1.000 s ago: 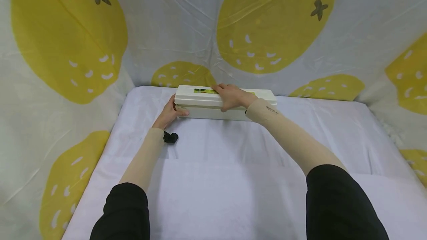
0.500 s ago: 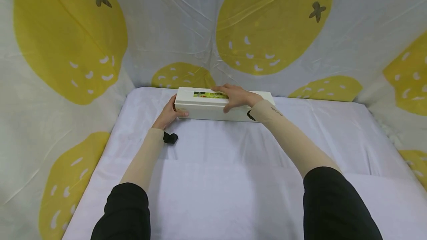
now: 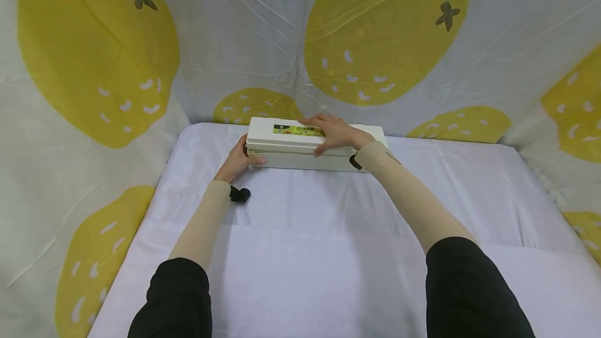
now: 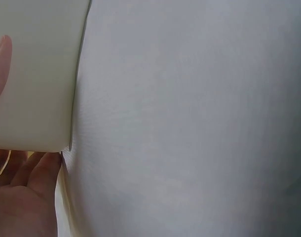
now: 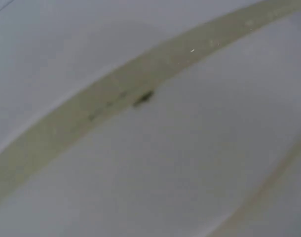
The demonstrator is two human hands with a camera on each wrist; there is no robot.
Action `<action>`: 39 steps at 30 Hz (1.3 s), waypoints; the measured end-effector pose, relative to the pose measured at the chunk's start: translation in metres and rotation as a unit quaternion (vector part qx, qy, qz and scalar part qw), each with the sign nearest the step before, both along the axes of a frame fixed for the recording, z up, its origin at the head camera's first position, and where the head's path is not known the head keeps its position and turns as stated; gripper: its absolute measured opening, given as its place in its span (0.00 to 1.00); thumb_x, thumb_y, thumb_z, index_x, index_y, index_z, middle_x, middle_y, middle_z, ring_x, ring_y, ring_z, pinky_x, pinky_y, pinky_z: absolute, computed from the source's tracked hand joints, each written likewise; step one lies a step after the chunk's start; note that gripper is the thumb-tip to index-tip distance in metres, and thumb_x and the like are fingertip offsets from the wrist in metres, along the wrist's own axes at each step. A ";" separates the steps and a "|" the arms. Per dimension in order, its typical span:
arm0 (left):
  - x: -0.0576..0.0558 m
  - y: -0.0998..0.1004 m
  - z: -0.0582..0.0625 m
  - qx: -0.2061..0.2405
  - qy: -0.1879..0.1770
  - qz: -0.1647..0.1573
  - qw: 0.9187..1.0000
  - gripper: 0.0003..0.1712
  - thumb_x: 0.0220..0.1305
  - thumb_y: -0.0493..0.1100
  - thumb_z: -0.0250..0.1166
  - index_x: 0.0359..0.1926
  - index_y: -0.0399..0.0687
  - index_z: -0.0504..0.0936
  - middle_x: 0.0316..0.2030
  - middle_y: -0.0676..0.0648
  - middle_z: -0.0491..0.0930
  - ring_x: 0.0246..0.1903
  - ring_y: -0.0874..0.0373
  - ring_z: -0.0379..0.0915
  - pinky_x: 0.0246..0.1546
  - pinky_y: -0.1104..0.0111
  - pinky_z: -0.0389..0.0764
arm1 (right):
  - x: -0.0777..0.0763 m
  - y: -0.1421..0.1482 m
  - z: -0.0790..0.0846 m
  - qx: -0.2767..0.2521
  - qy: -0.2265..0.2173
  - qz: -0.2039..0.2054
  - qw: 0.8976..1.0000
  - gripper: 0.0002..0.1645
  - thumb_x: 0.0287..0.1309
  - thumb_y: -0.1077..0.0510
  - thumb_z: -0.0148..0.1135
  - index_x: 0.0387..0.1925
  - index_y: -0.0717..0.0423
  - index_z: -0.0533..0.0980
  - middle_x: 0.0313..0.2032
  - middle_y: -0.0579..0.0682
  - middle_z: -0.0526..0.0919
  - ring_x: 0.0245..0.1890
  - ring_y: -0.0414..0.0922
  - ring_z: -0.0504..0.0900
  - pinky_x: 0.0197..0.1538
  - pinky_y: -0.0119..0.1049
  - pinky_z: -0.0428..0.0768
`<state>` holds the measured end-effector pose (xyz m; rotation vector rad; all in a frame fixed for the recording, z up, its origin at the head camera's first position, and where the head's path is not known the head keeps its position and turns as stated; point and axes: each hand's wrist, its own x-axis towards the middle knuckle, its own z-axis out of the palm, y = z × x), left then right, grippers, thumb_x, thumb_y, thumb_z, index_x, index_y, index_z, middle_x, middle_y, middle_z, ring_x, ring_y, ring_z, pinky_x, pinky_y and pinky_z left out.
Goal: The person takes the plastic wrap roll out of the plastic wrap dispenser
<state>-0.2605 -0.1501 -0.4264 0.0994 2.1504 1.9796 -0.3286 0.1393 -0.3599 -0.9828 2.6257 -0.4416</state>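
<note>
A long white box (image 3: 305, 161) with a lid (image 3: 267, 127) and a yellow-green label (image 3: 298, 130) lies at the back of the table in the head view. Its lid sits slightly raised, with a thin gap along the front. My left hand (image 3: 236, 161) holds the box's left end, thumb on the front face and fingers behind the end. In the left wrist view the thumb lies on the box (image 4: 42, 94). My right hand (image 3: 338, 134) grips the lid near the middle, fingers across the top and thumb at the front edge. The right wrist view is blurred; neither hand shows there.
A white cloth (image 3: 291, 275) covers the table. Behind and at both sides hangs a white curtain (image 3: 239, 25) with large yellow lemon prints, close behind the box. A black wrist camera (image 3: 240, 195) sits at my left wrist.
The lid was raised a second ago and down half a second ago; now its front is lifted a little again. My right hand moved slightly with it, while my left hand stayed in place.
</note>
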 end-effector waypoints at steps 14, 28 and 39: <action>-0.013 -0.004 -0.025 -0.053 0.016 0.019 0.998 0.55 0.50 0.29 0.73 0.73 0.39 0.49 0.66 0.37 0.62 0.64 0.46 0.58 0.66 0.58 0.55 | 0.001 -0.001 0.008 0.004 0.022 0.017 1.000 0.59 0.44 0.45 0.75 0.74 0.40 0.52 0.70 0.54 0.55 0.70 0.56 0.49 0.65 0.63 0.44; -0.009 -0.003 -0.014 -0.006 -0.009 -0.002 1.000 0.58 0.52 0.26 0.70 0.75 0.45 0.43 0.73 0.44 0.47 0.70 0.48 0.47 0.67 0.59 0.52 | 0.004 0.016 0.012 -0.020 0.016 0.004 1.000 0.60 0.43 0.42 0.76 0.74 0.38 0.53 0.71 0.51 0.53 0.71 0.56 0.43 0.65 0.63 0.44; -0.002 0.000 0.000 -0.003 -0.012 -0.004 1.000 0.57 0.52 0.24 0.69 0.75 0.41 0.43 0.74 0.43 0.45 0.71 0.47 0.43 0.68 0.59 0.49 | 0.010 0.031 0.019 -0.030 0.015 0.008 0.999 0.59 0.43 0.44 0.76 0.74 0.39 0.53 0.72 0.53 0.52 0.71 0.56 0.44 0.65 0.64 0.44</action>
